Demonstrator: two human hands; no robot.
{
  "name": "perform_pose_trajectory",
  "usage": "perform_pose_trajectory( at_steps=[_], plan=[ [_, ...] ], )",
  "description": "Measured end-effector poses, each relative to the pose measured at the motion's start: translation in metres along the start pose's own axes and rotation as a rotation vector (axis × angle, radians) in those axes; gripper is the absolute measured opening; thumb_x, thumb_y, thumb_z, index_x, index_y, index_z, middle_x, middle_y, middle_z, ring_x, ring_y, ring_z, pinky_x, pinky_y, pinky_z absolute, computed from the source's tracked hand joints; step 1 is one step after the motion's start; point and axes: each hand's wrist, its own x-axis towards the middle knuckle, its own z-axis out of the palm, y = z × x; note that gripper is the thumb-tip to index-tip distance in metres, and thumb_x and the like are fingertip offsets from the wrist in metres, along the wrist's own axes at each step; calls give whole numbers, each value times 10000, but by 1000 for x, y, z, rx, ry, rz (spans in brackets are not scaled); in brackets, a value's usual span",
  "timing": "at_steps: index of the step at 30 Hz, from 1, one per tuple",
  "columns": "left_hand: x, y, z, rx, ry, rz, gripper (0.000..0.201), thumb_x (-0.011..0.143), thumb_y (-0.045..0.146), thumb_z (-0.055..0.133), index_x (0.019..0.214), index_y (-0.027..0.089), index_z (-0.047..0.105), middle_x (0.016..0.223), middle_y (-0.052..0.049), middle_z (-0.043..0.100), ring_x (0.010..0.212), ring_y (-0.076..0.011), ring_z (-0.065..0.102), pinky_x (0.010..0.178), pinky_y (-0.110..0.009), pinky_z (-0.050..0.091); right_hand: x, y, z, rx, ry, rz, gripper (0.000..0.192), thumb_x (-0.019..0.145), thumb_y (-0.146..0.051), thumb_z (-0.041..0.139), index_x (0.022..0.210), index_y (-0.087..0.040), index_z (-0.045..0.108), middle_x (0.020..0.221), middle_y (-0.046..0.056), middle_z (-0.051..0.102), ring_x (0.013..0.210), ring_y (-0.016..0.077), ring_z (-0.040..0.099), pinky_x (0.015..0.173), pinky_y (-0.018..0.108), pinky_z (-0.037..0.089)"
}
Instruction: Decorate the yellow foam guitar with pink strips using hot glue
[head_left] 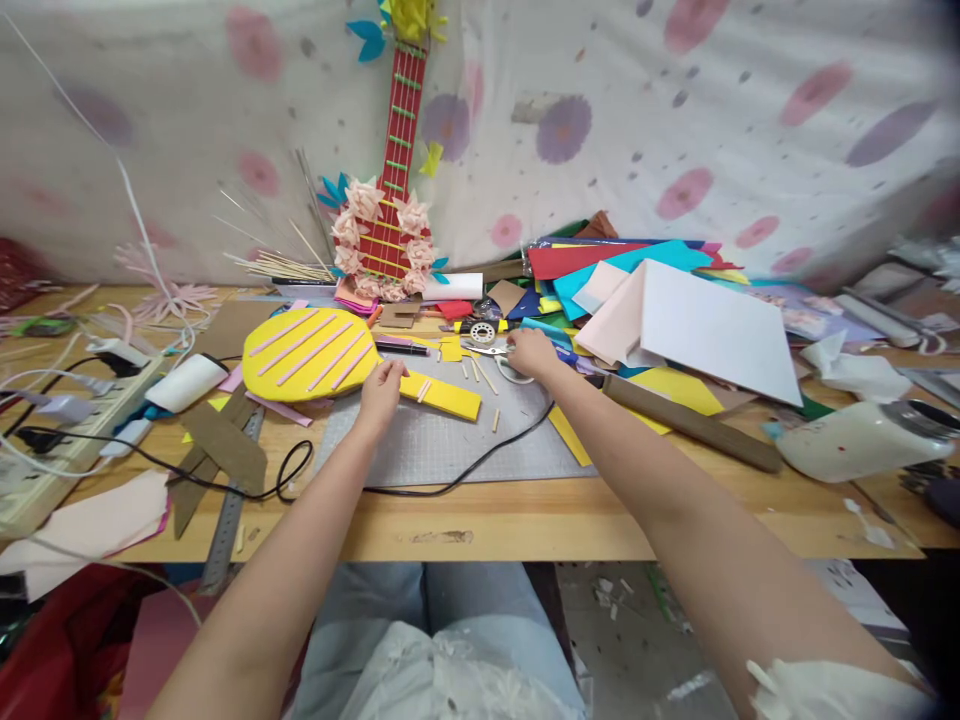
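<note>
A yellow foam guitar shape (pixel 311 353) with pink strips glued across its body lies on the grey cutting mat (pixel 450 445). My left hand (pixel 381 391) rests palm down on its yellow neck (pixel 448 397), pressing it flat. My right hand (pixel 531 352) reaches to the mat's far edge and closes over a pair of scissors (pixel 487 349) lying there. A few short pale sticks (pixel 486 378) are scattered on the mat between my hands.
A finished red guitar model (pixel 390 190) with pink paper flowers leans on the cloth backdrop. Coloured foam sheets (pixel 637 290) pile up at the right. A glue gun (pixel 855 440), a brown cardboard tube (pixel 690 423), a black cable (pixel 465 470), a steel ruler (pixel 229 520) and a power strip (pixel 52 450) crowd the wooden table.
</note>
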Motion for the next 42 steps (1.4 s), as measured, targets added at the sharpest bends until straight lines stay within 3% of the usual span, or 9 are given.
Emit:
perform_pose_trajectory(
  at_steps=[4,7,14,18,21,26,30,33,42],
  plan=[
    [-6,-8,4,11,121,55,329,734,285,489,483,187,302,476,54,236,476,-80,236,470,-235,186,-4,9,3,-85,-60,-11,392,761,-238,490,1124,-110,568,1150,161,572,1069,272,488,865,334,380],
    [-12,-9,7,-28,129,48,348,719,253,478,485,194,226,481,55,196,470,-71,195,464,-238,157,-7,7,5,-101,-59,-11,409,769,-267,474,1130,-97,566,1150,166,574,1072,266,490,874,329,378],
    [-22,1,10,-332,-158,-137,218,769,288,418,590,167,449,484,70,208,406,-57,171,412,-193,127,-8,3,2,-167,-127,-1,426,724,-286,514,1097,-99,600,1138,177,590,1065,283,518,865,346,398],
    [-23,-4,5,-495,-222,-206,255,795,407,426,699,175,468,506,78,231,397,-52,191,397,-164,170,-7,12,-20,-185,-258,155,408,710,-268,524,1064,-93,627,1063,188,632,982,287,580,766,334,440],
    [-24,-9,2,-558,-226,-187,211,764,378,516,717,181,455,519,77,269,408,-46,220,395,-150,191,-10,19,-43,-184,-345,176,356,708,-320,559,997,-133,650,997,159,659,888,274,610,672,310,440],
    [-27,-14,-2,-684,-187,-140,162,714,297,621,758,162,546,522,75,256,436,-42,233,402,-136,194,-33,-10,-58,57,-147,-61,456,720,-603,516,921,-204,608,937,83,666,824,226,600,609,273,386],
    [-29,-19,-9,-804,-169,-160,144,692,262,643,725,151,559,523,67,262,443,-41,250,400,-139,200,-52,-60,-40,196,-59,-377,542,728,-665,464,968,-186,542,896,75,664,796,205,594,681,285,360],
    [-30,-20,-15,-881,-160,-160,159,672,220,652,670,153,508,533,60,298,444,-38,266,402,-142,212,-58,-86,-23,189,-12,-525,578,723,-673,465,991,-164,515,902,93,659,846,224,591,786,322,321],
    [-37,-15,-18,-977,-183,-195,238,652,108,631,646,168,401,522,72,252,444,-42,287,409,-138,217,-65,-103,-17,119,7,-606,555,764,-667,395,972,-168,518,962,115,646,930,255,568,778,327,260]
  ],
)
